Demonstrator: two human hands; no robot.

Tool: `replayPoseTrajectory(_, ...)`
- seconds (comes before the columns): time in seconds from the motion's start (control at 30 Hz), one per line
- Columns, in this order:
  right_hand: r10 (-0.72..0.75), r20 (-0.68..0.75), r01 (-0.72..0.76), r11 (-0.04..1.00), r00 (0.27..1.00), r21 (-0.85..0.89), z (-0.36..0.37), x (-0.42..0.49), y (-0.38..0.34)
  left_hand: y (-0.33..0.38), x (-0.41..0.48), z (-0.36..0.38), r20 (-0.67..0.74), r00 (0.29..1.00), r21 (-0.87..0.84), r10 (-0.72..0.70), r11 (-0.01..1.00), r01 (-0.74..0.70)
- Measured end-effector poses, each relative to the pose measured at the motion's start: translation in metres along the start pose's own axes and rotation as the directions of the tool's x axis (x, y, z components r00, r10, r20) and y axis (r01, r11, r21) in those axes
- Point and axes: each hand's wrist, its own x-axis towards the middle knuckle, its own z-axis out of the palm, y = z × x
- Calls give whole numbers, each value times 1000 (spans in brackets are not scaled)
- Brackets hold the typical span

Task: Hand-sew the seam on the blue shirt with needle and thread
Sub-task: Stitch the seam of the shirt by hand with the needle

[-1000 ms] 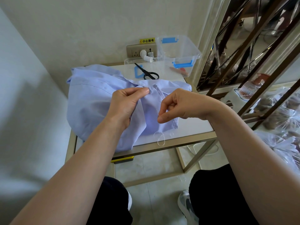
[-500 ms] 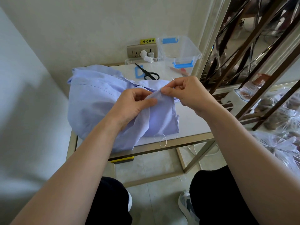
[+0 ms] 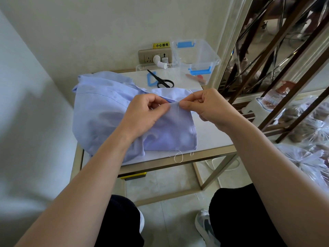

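Left hand (image 3: 147, 111) pinches the pale blue cloth shirt (image 3: 106, 113) at the seam. Right hand (image 3: 204, 106) pinches the thin steel needle (image 3: 192, 91). We should tension the fold and stitch small.

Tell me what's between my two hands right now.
In the head view, a short raised fold of the blue shirt spans the gap between the left hand and right hand, with white thread running down it.

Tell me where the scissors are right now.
In the head view, the black scissors lie at the far side of the table, just beyond the blue shirt, left of the clear plastic box and below the wall socket.
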Motion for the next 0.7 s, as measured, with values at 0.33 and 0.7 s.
replayPoseTrajectory(0.33,88,108,-100,988,990,115,-3,-6,1,-4,1,0,-11,997,-15,82,997,-82)
replayPoseTrajectory(0.7,84,121,-99,987,989,126,0,-7,9,-2,1,4,67,998,-102,9,995,-3)
